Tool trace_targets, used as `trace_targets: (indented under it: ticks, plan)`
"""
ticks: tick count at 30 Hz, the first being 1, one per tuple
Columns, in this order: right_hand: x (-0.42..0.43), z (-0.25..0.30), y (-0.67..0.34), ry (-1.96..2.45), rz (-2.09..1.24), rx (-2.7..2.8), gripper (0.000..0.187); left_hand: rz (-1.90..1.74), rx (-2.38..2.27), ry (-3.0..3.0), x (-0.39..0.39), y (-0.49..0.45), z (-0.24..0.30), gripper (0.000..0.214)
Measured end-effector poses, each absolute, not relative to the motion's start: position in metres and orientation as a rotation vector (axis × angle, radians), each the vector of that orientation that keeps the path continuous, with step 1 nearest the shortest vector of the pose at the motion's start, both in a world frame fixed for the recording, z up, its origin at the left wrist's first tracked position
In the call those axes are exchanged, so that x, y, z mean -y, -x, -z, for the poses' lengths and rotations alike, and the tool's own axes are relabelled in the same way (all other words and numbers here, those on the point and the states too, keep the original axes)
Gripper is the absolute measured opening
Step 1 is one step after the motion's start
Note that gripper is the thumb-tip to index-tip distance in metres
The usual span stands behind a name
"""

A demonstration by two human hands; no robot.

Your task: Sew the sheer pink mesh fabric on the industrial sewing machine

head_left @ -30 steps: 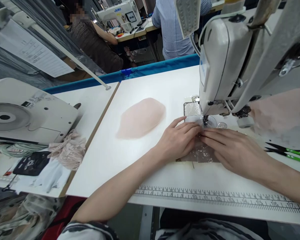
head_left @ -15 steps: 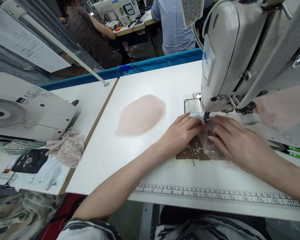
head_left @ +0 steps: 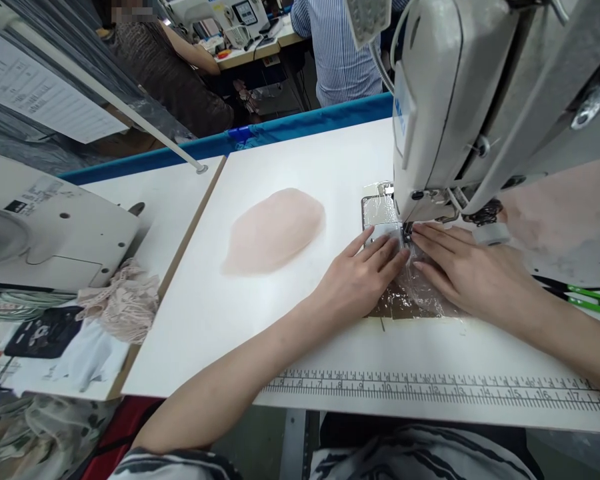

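Observation:
My left hand (head_left: 363,275) lies on the machine bed left of the presser foot (head_left: 407,231), its fingers spread flat. Right of the foot, my right hand (head_left: 463,267) rests with fingers stretched out and the thumb apart. Between and under them is a thin, see-through piece of fabric (head_left: 419,283), pressed against the shiny bed plate; part of it is hidden by the hands. The white sewing machine head (head_left: 430,113) stands right above the fingertips. A pale pink sheer fabric piece (head_left: 275,232) lies flat on the table to the left.
A printed ruler (head_left: 410,390) runs along the table's front edge. Green-handled scissors (head_left: 593,300) and more pink fabric (head_left: 570,210) lie at the right. Another machine (head_left: 55,220) and a yarn bundle (head_left: 125,300) are at the left. Two people sit beyond the blue cloth edge (head_left: 320,119).
My left hand's fingers have spread and flattened beside the presser foot. My right hand's fingers have straightened and lie flatter on the fabric. The whole view has shifted slightly.

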State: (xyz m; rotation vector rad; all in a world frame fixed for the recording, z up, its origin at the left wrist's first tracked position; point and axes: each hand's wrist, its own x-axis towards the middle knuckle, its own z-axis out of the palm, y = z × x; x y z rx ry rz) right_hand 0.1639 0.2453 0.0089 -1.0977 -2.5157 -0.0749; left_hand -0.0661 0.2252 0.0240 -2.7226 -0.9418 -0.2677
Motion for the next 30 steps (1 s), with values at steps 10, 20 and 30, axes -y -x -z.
trace_targets:
  ticks: [10,20,30]
  plan:
    - [-0.2511,-0.0104,-0.1674,1.102,0.097,2.542,0.042,0.268,0.959,2.654,-0.2207,0.0603,-0.0251,0.041]
    - [-0.2528,-0.0111,-0.1685,1.098,0.133,2.547,0.042,0.258,1.018,2.66,-0.2189,0.0573,-0.0244,0.041]
    - [-0.2503,-0.0108,-0.1679,1.072,0.254,2.557,0.04,0.265,1.032,2.634,-0.2199,0.0558,-0.022,0.039]
